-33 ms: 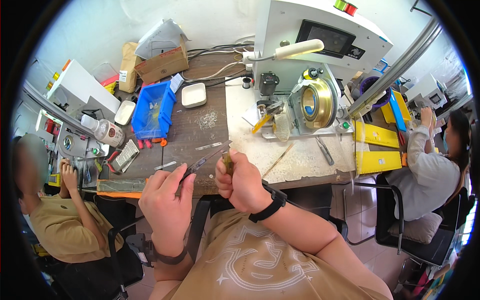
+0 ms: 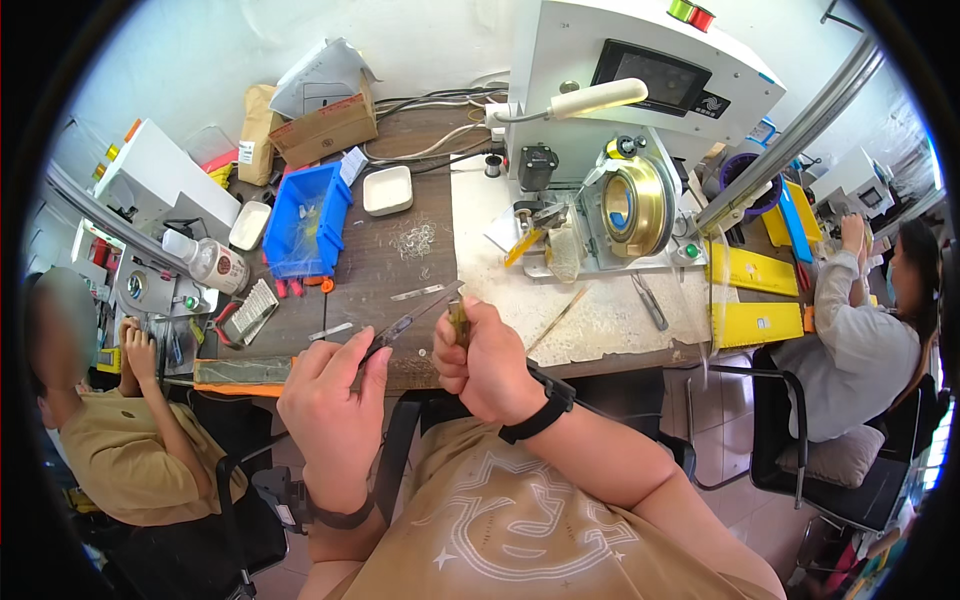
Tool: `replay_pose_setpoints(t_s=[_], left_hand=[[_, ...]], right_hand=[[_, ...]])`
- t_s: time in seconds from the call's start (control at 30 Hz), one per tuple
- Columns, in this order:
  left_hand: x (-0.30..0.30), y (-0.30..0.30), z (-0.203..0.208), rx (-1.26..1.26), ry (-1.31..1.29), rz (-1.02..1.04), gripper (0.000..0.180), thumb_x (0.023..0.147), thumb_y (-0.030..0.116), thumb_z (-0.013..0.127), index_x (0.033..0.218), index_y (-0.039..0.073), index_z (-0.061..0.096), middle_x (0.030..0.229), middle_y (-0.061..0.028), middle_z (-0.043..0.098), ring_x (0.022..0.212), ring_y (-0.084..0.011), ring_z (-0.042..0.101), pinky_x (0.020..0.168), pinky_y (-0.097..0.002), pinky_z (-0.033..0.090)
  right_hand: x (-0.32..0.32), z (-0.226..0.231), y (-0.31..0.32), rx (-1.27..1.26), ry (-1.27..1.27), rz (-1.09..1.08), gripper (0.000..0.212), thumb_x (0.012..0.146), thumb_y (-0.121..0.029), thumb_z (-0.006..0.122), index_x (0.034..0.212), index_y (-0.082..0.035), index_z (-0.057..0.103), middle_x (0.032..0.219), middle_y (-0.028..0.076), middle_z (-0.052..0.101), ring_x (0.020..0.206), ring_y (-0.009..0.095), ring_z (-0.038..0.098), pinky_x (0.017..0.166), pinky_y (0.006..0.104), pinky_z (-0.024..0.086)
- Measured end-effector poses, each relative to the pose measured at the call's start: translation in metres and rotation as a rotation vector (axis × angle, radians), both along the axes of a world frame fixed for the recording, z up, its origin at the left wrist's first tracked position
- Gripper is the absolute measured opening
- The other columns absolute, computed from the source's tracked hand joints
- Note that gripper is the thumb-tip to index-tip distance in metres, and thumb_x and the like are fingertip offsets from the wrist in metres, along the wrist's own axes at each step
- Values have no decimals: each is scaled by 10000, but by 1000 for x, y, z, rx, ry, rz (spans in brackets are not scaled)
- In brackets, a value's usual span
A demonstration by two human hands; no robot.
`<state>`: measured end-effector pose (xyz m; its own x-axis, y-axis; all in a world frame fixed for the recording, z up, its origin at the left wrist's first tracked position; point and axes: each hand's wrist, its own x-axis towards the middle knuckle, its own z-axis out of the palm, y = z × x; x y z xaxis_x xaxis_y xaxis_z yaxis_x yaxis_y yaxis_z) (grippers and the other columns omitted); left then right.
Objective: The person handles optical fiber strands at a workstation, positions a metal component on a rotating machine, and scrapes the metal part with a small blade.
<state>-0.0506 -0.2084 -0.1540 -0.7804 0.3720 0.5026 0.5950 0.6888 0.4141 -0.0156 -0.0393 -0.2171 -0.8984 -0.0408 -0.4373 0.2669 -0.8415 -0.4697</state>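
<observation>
Gripping a slim dark tool [image 2: 405, 323] in the pinched left hand [image 2: 337, 400], centre of frame; clasping an amber-coloured piece [image 2: 459, 322] in the curled right hand [image 2: 484, 362], just beside. Can see, mid-left, a bottle [image 2: 218, 266] with print too small to read; farther, upper right, a white machine [image 2: 558, 60] bearing a logo [image 2: 712, 104].

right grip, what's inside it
The right grip holds a slim olive-yellow piece; its upper part shows between thumb and curled fingers. The hand covers the rest, so its lower end and full shape can't be seen.
</observation>
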Motion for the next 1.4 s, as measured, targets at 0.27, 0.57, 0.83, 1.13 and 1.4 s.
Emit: replay_pose_setpoints(t_s=[0.27,0.57,0.83,1.13,1.4], left_hand=[[-1,0,1,-25,3,-12,252,841,127,831,1066,33,773,815,-86,640,676,-234,613,616,-343,484],[-1,4,2,-21,13,-25,244,853,129,824,1069,30,772,805,-83,638,656,-217,602,600,-329,478],[-2,5,4,-1,-10,-42,212,873,103,796,1063,14,762,817,-97,647,654,-233,606,615,-337,485],[-21,0,-41,606,-590,30,253,1093,187,554,1223,-24,605,854,-5,567,755,-71,497,679,-230,407],[-31,15,-75,1237,-824,-77,177,1093,265,574,1104,88,578,782,41,479,656,-37,418,578,-223,342]], right_hand=[[-2,2,3,-10,3,-26,446,1071,-493,418,823,-133,506,641,-44,357,531,81,267,473,257,222],[2,6,-6,57,-12,78,483,1083,-491,341,781,-127,441,650,-27,330,548,104,255,479,271,209],[20,7,30,-41,-22,-92,500,1088,-558,406,847,-136,524,664,-49,370,546,83,289,478,260,216],[150,0,223,569,-9,-955,488,1097,-496,434,1070,-74,678,707,-15,514,576,104,410,540,254,342],[208,-13,449,1965,-738,-545,373,998,-307,607,1134,21,721,1144,236,718,1057,366,688,910,423,535]])
